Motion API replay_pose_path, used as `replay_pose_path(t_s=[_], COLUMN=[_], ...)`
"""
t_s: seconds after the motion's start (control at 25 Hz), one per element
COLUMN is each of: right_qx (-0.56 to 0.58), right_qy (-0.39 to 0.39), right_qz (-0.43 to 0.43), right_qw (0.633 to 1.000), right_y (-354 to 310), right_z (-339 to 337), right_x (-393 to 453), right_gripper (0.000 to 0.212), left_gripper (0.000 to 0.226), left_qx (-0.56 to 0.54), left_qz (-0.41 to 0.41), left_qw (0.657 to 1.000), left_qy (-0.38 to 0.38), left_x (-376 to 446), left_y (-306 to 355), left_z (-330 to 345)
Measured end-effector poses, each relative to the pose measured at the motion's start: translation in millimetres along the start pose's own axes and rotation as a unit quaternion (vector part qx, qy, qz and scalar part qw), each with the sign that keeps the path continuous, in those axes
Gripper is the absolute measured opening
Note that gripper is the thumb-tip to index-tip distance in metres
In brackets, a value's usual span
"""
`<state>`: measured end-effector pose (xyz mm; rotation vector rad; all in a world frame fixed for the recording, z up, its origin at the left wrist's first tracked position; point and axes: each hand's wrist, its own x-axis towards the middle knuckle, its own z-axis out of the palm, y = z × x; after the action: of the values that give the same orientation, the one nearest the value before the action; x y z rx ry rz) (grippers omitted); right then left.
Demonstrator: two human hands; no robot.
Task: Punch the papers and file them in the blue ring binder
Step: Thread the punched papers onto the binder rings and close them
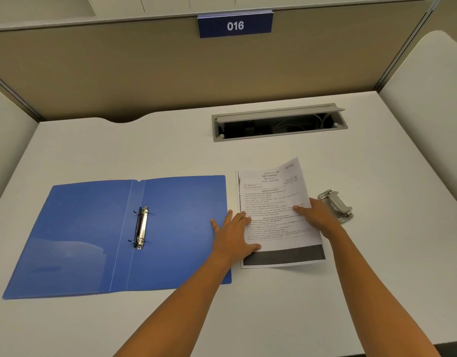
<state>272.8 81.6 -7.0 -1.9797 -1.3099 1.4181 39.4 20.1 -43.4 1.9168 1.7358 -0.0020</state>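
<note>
The blue ring binder [98,235] lies open flat on the white desk, its metal ring mechanism [141,227] at the spine. To its right lie the printed papers [273,202], the top sheet's right side lifted a little. My left hand [234,234] rests flat, fingers spread, across the binder's right edge and the papers' left edge. My right hand [316,215] holds the top sheet's right edge, fingers on top of the print. A grey hole punch [335,205] stands just right of the papers, behind my right hand.
An open grey cable hatch [279,122] is sunk into the desk behind the papers. Beige partition walls enclose the desk at the back and sides, with a blue "016" sign [235,25] at the top.
</note>
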Motion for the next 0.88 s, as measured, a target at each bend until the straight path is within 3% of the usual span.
replay_pose_path(t_s=[0.2, 0.32, 0.44, 0.6, 0.72, 0.88], right_qx=[-0.014, 0.006, 0.044, 0.167, 0.275, 0.313], right_qy=[0.027, 0.045, 0.065, 0.086, 0.068, 0.024], right_qz=[-0.052, -0.07, -0.072, -0.069, -0.053, -0.042], right_qw=[0.998, 0.997, 0.994, 0.98, 0.958, 0.949], right_y=[2, 2, 0, -11, -23, -39], right_z=[1, -2, -4, -2, 9, 37], right_x=[-4, -5, -5, -6, -11, -16], right_gripper=[0.032, 0.034, 0.037, 0.036, 0.034, 0.03], left_gripper=[0.08, 0.077, 0.067, 0.067, 0.08, 0.08], left_qx=[0.014, -0.022, -0.077, -0.122, -0.141, -0.205], left_qz=[0.022, 0.027, -0.036, -0.189, -0.286, -0.336], left_qw=[0.999, 0.992, 0.971, 0.913, 0.888, 0.886], left_qy=[0.03, 0.119, 0.224, 0.34, 0.333, 0.244], left_x=[-5, -9, -12, -19, -35, -63], left_y=[4, -4, -31, -102, -163, -208], left_z=[-3, -7, -24, -64, -85, -85])
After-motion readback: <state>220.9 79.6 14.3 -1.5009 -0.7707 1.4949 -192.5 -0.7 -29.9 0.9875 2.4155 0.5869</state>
